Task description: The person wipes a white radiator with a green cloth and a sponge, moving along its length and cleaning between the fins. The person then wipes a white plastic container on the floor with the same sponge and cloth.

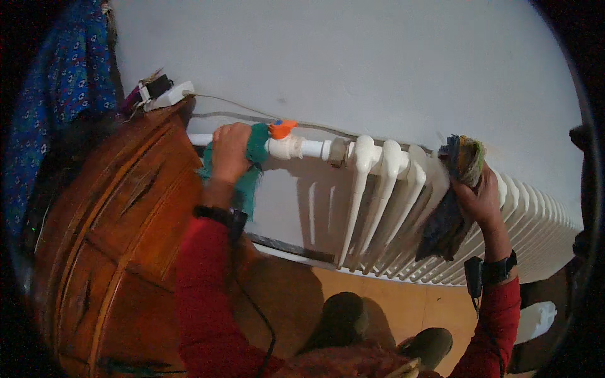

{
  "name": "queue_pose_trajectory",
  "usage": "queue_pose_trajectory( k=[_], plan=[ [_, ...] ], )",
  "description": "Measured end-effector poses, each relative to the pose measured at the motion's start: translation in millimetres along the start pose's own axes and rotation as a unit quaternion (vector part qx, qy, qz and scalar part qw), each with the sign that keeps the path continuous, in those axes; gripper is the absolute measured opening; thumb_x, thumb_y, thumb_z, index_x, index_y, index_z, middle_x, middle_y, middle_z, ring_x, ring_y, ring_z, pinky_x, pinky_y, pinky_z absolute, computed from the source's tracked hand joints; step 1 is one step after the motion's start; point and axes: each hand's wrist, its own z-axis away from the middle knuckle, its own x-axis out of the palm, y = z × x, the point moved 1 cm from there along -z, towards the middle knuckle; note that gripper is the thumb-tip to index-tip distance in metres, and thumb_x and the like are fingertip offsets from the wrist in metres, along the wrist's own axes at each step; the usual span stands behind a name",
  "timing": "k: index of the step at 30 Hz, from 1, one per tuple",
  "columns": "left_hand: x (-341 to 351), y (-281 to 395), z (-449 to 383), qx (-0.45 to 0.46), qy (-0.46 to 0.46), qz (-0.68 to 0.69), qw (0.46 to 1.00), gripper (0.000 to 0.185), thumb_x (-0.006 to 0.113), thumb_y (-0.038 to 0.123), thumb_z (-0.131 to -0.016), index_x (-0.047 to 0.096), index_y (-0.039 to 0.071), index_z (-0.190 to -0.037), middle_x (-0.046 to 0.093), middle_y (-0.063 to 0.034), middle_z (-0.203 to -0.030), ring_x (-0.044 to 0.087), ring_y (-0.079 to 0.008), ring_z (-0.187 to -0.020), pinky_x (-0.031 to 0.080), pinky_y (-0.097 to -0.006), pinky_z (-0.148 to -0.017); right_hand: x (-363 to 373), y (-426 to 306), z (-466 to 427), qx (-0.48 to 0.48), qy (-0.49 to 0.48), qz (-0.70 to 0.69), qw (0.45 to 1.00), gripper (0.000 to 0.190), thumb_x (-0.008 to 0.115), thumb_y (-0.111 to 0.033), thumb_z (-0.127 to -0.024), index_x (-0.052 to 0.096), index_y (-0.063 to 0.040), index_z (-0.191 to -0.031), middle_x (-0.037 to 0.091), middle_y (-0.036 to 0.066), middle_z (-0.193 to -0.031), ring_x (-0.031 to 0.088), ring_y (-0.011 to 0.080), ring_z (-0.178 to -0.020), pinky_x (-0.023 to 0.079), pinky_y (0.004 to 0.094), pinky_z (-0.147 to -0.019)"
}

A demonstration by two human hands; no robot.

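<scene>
A white sectional radiator (364, 189) runs along the wall from the middle to the right. My left hand (230, 150) grips a green cloth (257, 141) wrapped around the white pipe (316, 149), left of a valve with an orange handle (282, 128). Part of that cloth hangs below the pipe. At the radiator's top, my right hand (476, 196) holds a dark, bunched cloth (444, 227) with a yellow-green edge. The cloth hangs down over the front of the sections. The right fingertips are hidden behind it.
A wooden cabinet (137, 198) stands close on the left, with a white power strip (171, 96) on its top. Cables (236, 105) run along the wall above the pipe. A blue patterned curtain (71, 71) hangs at far left. My feet stand on the tan floor (401, 297).
</scene>
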Motion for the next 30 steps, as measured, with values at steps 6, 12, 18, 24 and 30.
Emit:
queue_pose_trajectory(
  k=[6,12,18,24,30],
  plan=[
    [5,-64,25,-0.105,0.013,-0.047,0.993,0.03,0.064,0.0,-0.07,0.059,0.007,-0.099,0.058,-0.013,-0.099,0.054,-0.036,-0.096,0.044,-0.0447,-0.083,-2,3,2,-0.001,-0.006,-0.017,1.0,0.051,0.072,-0.023,-0.069,0.058,-0.001,-0.113,0.067,0.016,-0.103,0.065,0.0301,-0.095,0.049,0.0376,-0.087],
    [8,-65,23,-0.136,-0.01,-0.072,0.988,0.034,0.064,0.002,-0.071,0.062,0.007,-0.104,0.061,-0.0146,-0.097,0.056,-0.0385,-0.089,0.045,-0.0465,-0.079,-2,-2,3,-0.007,0.004,0.01,1.0,0.047,0.073,-0.023,-0.068,0.061,-0.004,-0.109,0.065,0.015,-0.1,0.064,0.0318,-0.094,0.049,0.0389,-0.085],
    [4,11,9,-0.11,-0.023,-0.008,0.994,0.044,0.07,0.003,-0.065,0.061,0.004,-0.107,0.06,-0.0145,-0.107,0.055,-0.0381,-0.1,0.045,-0.0457,-0.086,-4,-10,3,-0.019,0.008,0.072,0.997,0.046,0.075,-0.024,-0.066,0.063,-0.005,-0.106,0.063,0.017,-0.1,0.061,0.0389,-0.094,0.049,0.0434,-0.083],
    [-4,85,30,-0.266,0.069,0.07,0.959,0.059,0.07,0.005,-0.069,0.054,0.003,-0.126,0.053,-0.0101,-0.129,0.047,-0.0372,-0.118,0.039,-0.0428,-0.102,-5,-12,4,-0.007,0.017,0.054,0.998,0.048,0.075,-0.026,-0.065,0.063,-0.006,-0.106,0.062,0.018,-0.102,0.06,0.0398,-0.095,0.049,0.0455,-0.082],
    [-60,113,28,-0.057,0.081,0.057,0.993,0.061,0.069,0.004,-0.068,0.055,0.005,-0.128,0.055,-0.0077,-0.13,0.052,-0.0326,-0.11,0.044,-0.043,-0.093,-4,-9,3,-0.012,0.013,0.094,0.995,0.048,0.075,-0.027,-0.064,0.062,-0.006,-0.106,0.062,0.018,-0.099,0.061,0.0392,-0.093,0.05,0.0462,-0.08]
  ],
)
